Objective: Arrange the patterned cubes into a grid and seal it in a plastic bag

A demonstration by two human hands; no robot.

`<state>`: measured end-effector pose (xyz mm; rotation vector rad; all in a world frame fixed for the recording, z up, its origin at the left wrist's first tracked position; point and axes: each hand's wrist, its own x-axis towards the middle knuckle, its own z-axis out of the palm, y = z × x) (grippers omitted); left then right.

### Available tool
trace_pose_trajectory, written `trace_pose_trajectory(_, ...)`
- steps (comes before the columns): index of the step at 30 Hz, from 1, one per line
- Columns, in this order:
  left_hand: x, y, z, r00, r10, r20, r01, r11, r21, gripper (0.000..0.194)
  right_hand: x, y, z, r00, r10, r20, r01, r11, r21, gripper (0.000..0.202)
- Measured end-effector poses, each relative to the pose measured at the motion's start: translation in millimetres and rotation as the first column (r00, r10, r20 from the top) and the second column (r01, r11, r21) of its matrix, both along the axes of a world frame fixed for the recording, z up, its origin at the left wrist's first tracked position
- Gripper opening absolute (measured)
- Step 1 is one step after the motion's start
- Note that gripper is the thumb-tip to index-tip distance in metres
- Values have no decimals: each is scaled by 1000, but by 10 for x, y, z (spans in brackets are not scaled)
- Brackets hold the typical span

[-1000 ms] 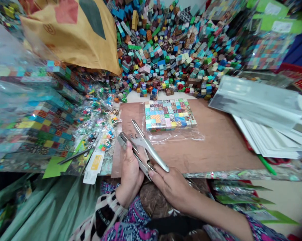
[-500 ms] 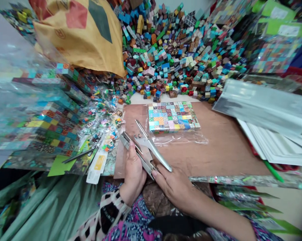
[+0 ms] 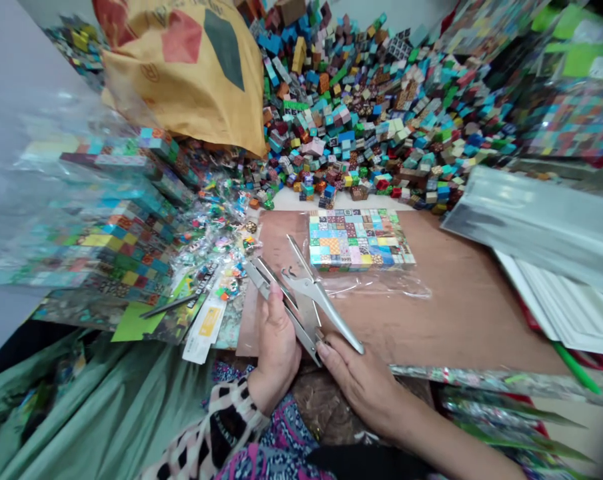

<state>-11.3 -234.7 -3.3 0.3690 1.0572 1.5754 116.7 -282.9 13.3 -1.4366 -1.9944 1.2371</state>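
Note:
A silver plier-type stapler is held over the front edge of the brown board, its arms spread apart. My left hand grips the stapler's lower arm with the thumb on top. At the stapler's handle end, my right hand is closed around it, thumb near the lower arm. Behind the stapler, a flat block of many colourful patterned cubes lies in a clear plastic bag, whose loose end spreads toward me.
Loose cubes are heaped at the back, beside a yellow bag. Bagged cube blocks and small wrapped pieces lie left. White sheets and clear plastic sleeves are stacked right.
The whole view has shifted, so the table and its objects appear further right. Both hands still hold the stapler in nearly the same pose.

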Motion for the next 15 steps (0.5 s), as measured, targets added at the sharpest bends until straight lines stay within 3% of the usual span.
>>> trace_pose_trajectory(5, -17, -17, -62, 1000, -11, -18, 10, 998, -67, 48, -20, 2, -87, 978, -63, -198, 37, 991, -132, 38)
trace_pose_trajectory(8, -23, -16, -83, 1000, -5, -16, 3, 995, -97, 50, -27, -4, -111, 981, -68, -183, 48, 993, -108, 40)
trace_pose_trajectory(11, -18, -13, -40, 999, -15, 45, 19, 997, -79, 52, -18, -13, -112, 998, -21, -51, 25, 997, 77, 38)
trace_pose_trajectory(15, -9, -12, 56, 996, -36, 83, 37, 999, -15, 52, 6, -24, -114, 993, -11, 115, -34, 922, 387, 39)
